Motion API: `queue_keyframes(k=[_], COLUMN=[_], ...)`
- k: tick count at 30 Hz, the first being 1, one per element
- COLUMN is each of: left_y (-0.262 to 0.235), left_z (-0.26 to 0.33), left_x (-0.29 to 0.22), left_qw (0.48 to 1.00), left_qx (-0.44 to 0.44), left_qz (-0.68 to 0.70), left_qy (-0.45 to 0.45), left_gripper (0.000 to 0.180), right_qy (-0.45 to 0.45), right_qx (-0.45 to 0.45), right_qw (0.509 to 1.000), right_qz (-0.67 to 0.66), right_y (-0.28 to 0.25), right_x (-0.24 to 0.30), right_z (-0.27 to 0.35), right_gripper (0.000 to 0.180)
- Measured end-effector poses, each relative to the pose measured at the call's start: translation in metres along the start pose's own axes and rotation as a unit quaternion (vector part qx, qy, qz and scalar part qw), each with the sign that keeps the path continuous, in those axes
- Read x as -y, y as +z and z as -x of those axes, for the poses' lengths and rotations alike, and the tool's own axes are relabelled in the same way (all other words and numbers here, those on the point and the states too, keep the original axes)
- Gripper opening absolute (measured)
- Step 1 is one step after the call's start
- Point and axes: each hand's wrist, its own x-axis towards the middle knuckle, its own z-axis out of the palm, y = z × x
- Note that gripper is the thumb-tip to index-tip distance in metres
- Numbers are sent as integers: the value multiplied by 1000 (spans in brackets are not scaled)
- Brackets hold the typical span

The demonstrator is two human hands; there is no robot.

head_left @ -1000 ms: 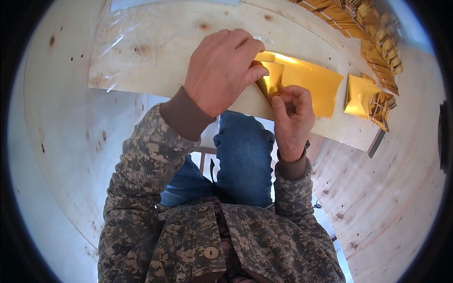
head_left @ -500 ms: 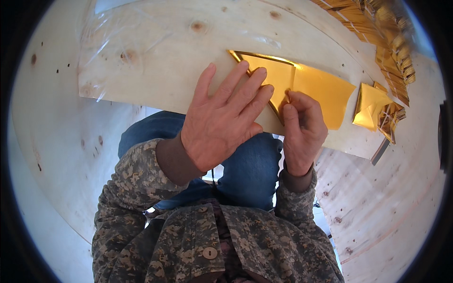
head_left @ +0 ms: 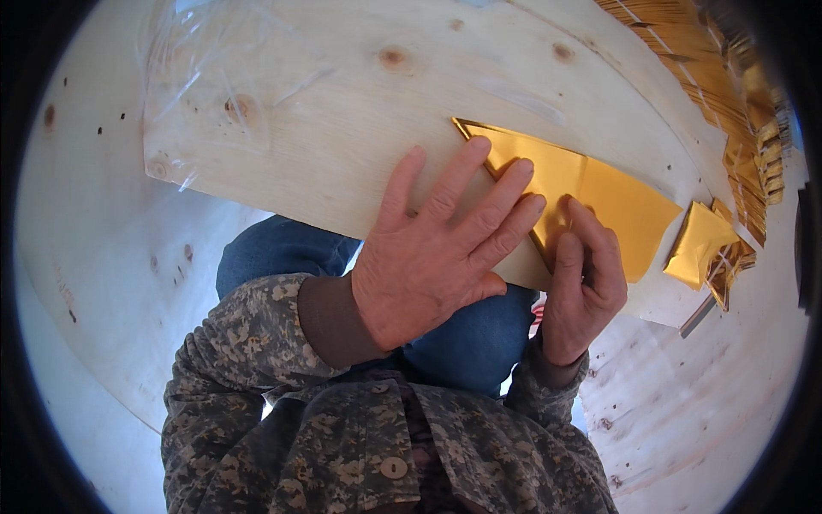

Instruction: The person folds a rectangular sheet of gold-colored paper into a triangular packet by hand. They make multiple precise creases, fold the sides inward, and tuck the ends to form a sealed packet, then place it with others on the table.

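A sheet of shiny gold foil paper [head_left: 616,206] lies on the board, with folded edges along its left end and far side and a crease across it. My left hand [head_left: 445,244] is spread flat, its fingertips resting on the left part of the foil paper. Over the near edge, my right hand [head_left: 586,278] curls with thumb and forefinger brought together in a pinch. Whatever is between those fingertips is too small to make out.
The pale wooden board [head_left: 317,128] lies across my knees. Beyond the sheet's right end sit a small folded gold foil piece [head_left: 698,244] and a crumpled one. A long row of stacked gold foil pieces [head_left: 719,94] runs along the far right. Clear plastic film [head_left: 197,77] covers the board's left part.
The whole view has shifted, so board, foil paper and hands appear farther right and lower. My left hand stays flat on the sheet; my right hand's pinch looks slightly looser.
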Motion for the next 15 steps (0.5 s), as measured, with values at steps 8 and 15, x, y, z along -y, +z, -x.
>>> queue_keyframes(k=[8,15], left_y=[1,7], left_z=[-1,-2], left_x=[4,3], left_qw=[999,999], left_qx=[16,18], left_qz=[-41,-42], left_qy=[5,-4], left_gripper=[67,71], right_qy=[-23,-16], right_qx=[-5,-3], right_qw=[999,999], right_qz=[39,28], right_y=[1,1], right_x=[0,-1], right_z=[-1,-1], right_gripper=[29,29])
